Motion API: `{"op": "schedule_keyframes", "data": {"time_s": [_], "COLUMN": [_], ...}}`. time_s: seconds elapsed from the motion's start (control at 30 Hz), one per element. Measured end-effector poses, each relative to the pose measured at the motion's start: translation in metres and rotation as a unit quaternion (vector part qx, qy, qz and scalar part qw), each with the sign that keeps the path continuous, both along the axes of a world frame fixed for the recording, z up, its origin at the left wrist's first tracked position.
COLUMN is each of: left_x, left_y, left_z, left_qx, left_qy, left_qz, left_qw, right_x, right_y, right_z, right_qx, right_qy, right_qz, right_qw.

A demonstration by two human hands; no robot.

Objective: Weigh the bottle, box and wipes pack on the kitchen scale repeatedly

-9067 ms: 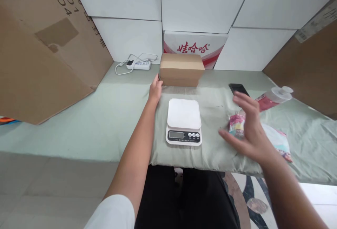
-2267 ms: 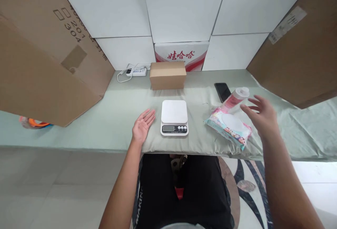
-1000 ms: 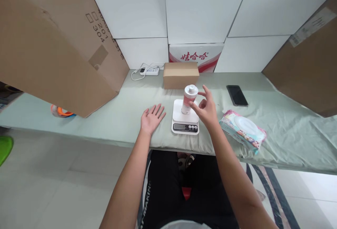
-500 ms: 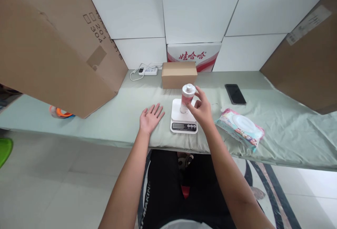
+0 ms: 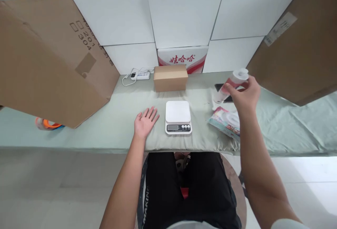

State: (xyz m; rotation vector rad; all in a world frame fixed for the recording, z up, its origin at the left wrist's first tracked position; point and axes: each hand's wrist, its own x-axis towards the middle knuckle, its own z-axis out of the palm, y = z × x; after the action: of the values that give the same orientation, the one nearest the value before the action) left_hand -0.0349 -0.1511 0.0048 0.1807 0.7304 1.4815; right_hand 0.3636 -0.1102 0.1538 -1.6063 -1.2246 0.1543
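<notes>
My right hand [image 5: 246, 94] grips a pink and white bottle [image 5: 231, 84] with a white cap. The bottle leans to the right, above the dark phone [image 5: 228, 98] and partly covering it. Palm up on the cloth, my left hand [image 5: 145, 123] lies with its fingers spread and holds nothing. Between the hands sits a white digital kitchen scale [image 5: 178, 112], its platform bare and its display facing me. A pack of wipes [image 5: 226, 122] lies below the bottle, partly hidden by my right forearm.
A small brown box [image 5: 171, 79] stands behind the scale, with a white power strip [image 5: 140, 75] to its left. Large cardboard sheets [image 5: 52, 60] flank the green-clothed table [image 5: 97, 134]. Orange and blue tape rolls [image 5: 48, 123] lie at the left. White panels [image 5: 184, 18] rise behind.
My right hand has lifted the bottle off the scale and carried it to the right, tilting it over the phone. My left hand stays resting on the table. The view has shifted slightly.
</notes>
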Motion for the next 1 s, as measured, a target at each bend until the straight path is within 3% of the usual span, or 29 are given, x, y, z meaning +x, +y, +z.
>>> {"op": "schedule_keyframes", "data": {"time_s": [0.13,0.27,0.43,0.57,0.67,0.73,0.8,0.87,1.0], "left_x": [0.001,0.003,0.002,0.002,0.002,0.002,0.001,0.001,0.001], "left_y": [-0.001,-0.001,-0.002,-0.002,-0.002,-0.002,-0.002,-0.002,-0.001], "left_z": [0.001,0.003,0.003,0.003,0.004,0.005,0.005,0.004,0.003], "left_qx": [0.000,-0.002,0.003,0.002,-0.001,-0.002,-0.002,-0.003,-0.005], "left_qy": [0.005,0.006,0.006,0.005,0.001,-0.002,-0.004,-0.007,-0.017], "left_qz": [0.000,0.001,-0.001,-0.001,-0.003,-0.007,-0.008,-0.006,-0.006], "left_qw": [1.000,1.000,1.000,1.000,1.000,1.000,1.000,1.000,1.000], "right_x": [0.041,0.051,0.049,0.051,0.051,0.047,0.042,0.038,0.038], "right_y": [-0.001,-0.006,-0.012,-0.033,-0.059,-0.071,-0.076,-0.075,-0.065], "right_z": [-0.022,-0.042,-0.044,-0.038,-0.038,-0.041,-0.043,-0.045,-0.043], "right_qx": [-0.092,-0.128,-0.148,-0.207,-0.321,-0.377,-0.392,-0.393,-0.411], "right_qy": [-0.033,-0.025,-0.009,-0.015,-0.134,-0.256,-0.351,-0.398,-0.417], "right_qz": [-0.054,-0.068,-0.054,-0.062,0.022,0.131,0.193,0.199,0.207], "right_qw": [0.994,0.989,0.987,0.976,0.937,0.880,0.828,0.805,0.784]}}
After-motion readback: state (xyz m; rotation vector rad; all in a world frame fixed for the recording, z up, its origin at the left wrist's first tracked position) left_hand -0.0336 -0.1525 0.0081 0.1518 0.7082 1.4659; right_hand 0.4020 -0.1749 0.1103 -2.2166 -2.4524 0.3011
